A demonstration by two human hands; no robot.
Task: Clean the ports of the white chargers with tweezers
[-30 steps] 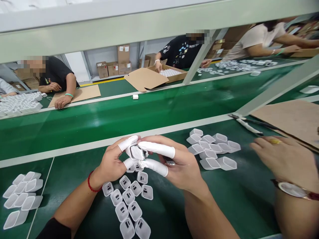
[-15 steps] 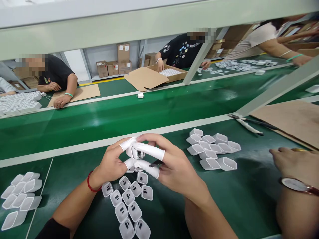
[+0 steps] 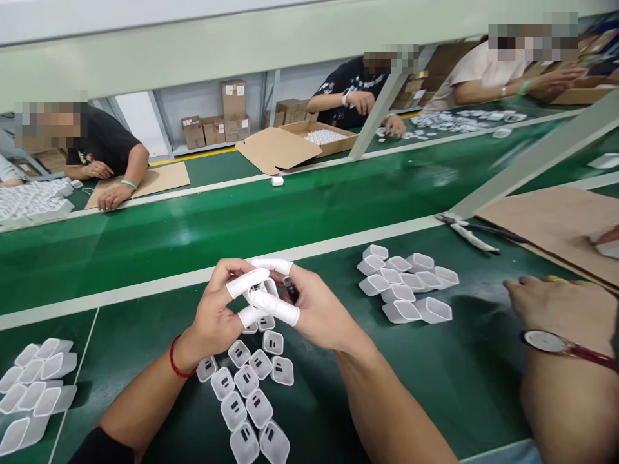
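Note:
My left hand and my right hand meet over the green table, both with white finger cots on thumb and fingers. Together they pinch one small white charger shell. My right hand also tucks a small dark tool against its palm. Just below my hands lies a cluster of several white charger shells, slotted faces up. A group of empty white shells sits to the right.
More empty shells lie at far left. A co-worker's hand with a wristwatch rests at right, near cardboard and pliers. A green conveyor carries one white part. Other people work across it.
My right fingers have curled in tighter over the shell and my hands have drawn closer together. The white part on the conveyor has drifted right. The co-worker's hand has shifted.

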